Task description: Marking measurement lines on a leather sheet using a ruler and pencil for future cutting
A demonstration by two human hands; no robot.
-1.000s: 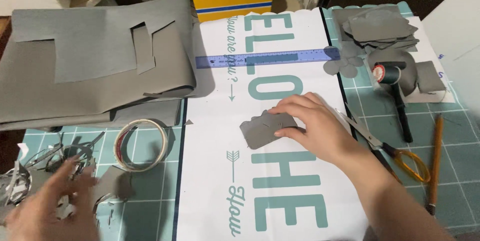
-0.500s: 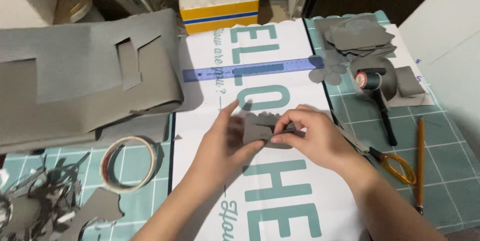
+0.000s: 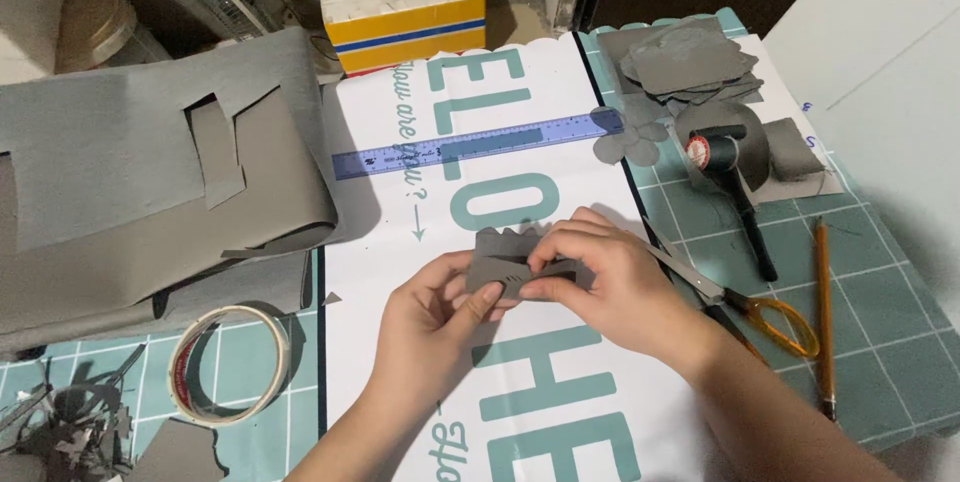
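A small grey cut-out piece [image 3: 505, 264] with a scalloped top edge is held between both hands over a white paper sheet with teal lettering [image 3: 380, 272]. My left hand [image 3: 435, 317] pinches its lower left side with thumb and fingers. From the right, my right hand [image 3: 610, 277] covers and grips the piece's right part. The piece's right half is hidden under those fingers.
A blue ruler [image 3: 470, 147] lies above the hands. Scissors with orange handles [image 3: 750, 307], a pencil [image 3: 823, 312] and a black mallet [image 3: 735, 172] lie right. A tape roll [image 3: 228, 364] and grey scraps [image 3: 70, 432] sit left. Large grey sheets [image 3: 150, 172], a yellow-and-white box [image 3: 405, 7].
My left hand came from the scraps at the lower left to the grey piece, joining my right hand. Both hands now hold the piece slightly raised.
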